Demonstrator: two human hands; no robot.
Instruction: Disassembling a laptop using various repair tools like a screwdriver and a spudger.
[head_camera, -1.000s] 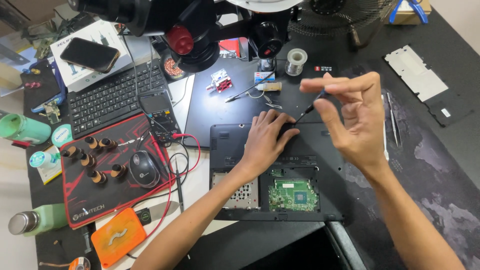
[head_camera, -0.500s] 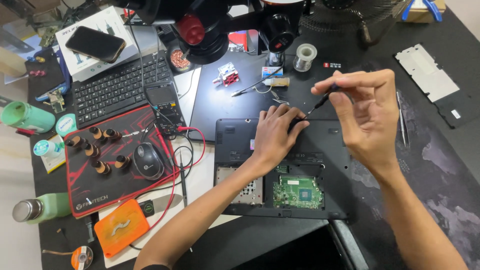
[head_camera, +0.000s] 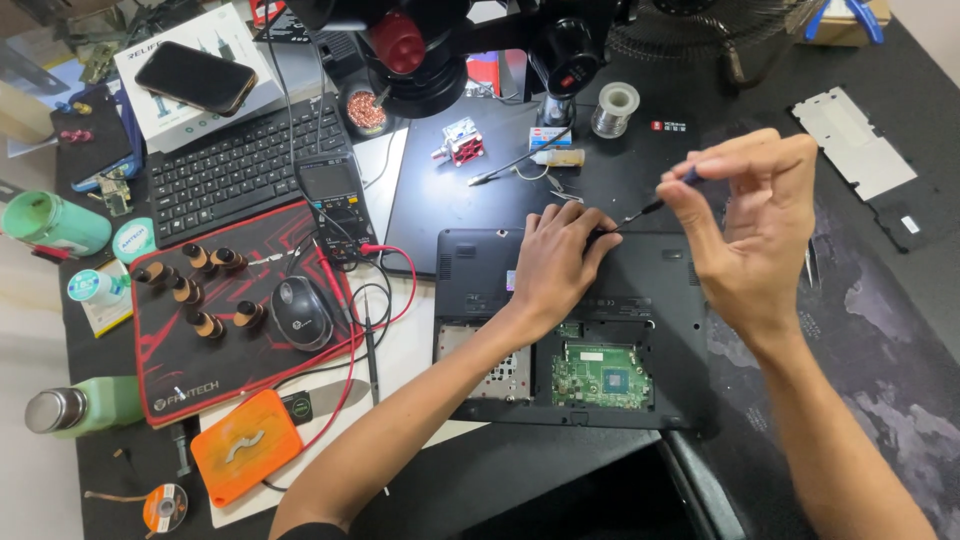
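My left hand (head_camera: 553, 262) lies palm down on the one laptop (head_camera: 570, 330), fingers curled loosely together at its far edge and closed on nothing that I can see. My right hand (head_camera: 748, 232) hovers just right of it, thumb and fingertips pinched tight on the handle of one screwdriver (head_camera: 655, 203); the shaft slants down and left, its tip meeting my left fingertips at the laptop's back edge. The laptop is upside down with its bottom hatch open: one green board (head_camera: 601, 377) shows just below my left wrist.

Past my left hand I count one pair of tweezers (head_camera: 517, 163) and one solder spool (head_camera: 613, 107). Well to the left lie one keyboard (head_camera: 225, 177), one mouse (head_camera: 300, 312) and six knobbed bits (head_camera: 197, 290) on a red mat (head_camera: 215, 355), with one multimeter (head_camera: 335, 205) between mat and laptop. One phone (head_camera: 198, 78) rests on a white box beyond the keyboard. Far right of my right hand lies one flat cover plate (head_camera: 855, 150).
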